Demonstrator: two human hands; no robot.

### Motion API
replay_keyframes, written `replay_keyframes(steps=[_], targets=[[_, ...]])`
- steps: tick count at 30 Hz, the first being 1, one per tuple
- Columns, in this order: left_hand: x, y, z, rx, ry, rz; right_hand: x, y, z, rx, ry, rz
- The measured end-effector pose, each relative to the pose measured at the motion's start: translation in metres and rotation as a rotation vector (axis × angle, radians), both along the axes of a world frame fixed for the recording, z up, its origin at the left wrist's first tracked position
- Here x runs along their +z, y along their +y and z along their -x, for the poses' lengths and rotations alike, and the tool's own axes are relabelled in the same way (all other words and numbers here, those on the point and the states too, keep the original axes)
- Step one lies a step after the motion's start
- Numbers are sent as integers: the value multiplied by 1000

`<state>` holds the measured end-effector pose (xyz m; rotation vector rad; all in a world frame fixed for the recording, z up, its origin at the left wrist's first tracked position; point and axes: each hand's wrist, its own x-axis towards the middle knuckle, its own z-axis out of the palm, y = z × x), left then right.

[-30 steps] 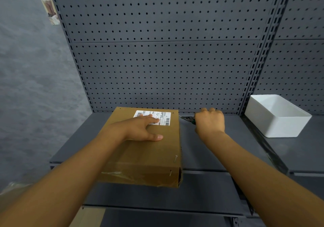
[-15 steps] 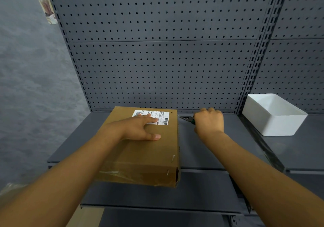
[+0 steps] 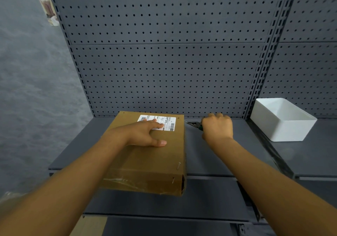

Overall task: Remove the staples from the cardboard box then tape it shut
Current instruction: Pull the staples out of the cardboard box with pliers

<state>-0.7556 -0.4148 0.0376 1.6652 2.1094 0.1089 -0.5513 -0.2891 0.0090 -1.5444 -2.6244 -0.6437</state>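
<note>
white bin (image 3: 284,126) on grey shelf (image 3: 215,155), pegboard (image 3: 164,62)

brown cardboard box (image 3: 145,163) with a white barcoded label (image 3: 164,122), white bin (image 3: 280,126), dark grey shelf (image 3: 209,159), grey dotted pegboard (image 3: 164,71)

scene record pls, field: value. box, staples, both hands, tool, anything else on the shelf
box: cardboard box flat on grey shelf, near end overhanging the shelf edge
label: white shipping label at far end of top
staples: two visible at near right corner
left hand: left hand flat on box top, fingers on label
right hand: right hand gripping pliers, tip pointing at box's far right corner
other: white bin on the shelf to the right
tape: old clear tape on the near end
</note>
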Motion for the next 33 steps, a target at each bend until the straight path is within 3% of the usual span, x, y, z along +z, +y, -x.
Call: replay_keyframes(steps=[16,27,33], targets=[[1,0,-2,-4,2,-15,-1,5,-14,-36,-64,36],[3,2,-2,-23,7,-9,-3,6,-29,-64,23,40],[0,7,-2,29,33,-169,4,2,-31,-50,61,19]])
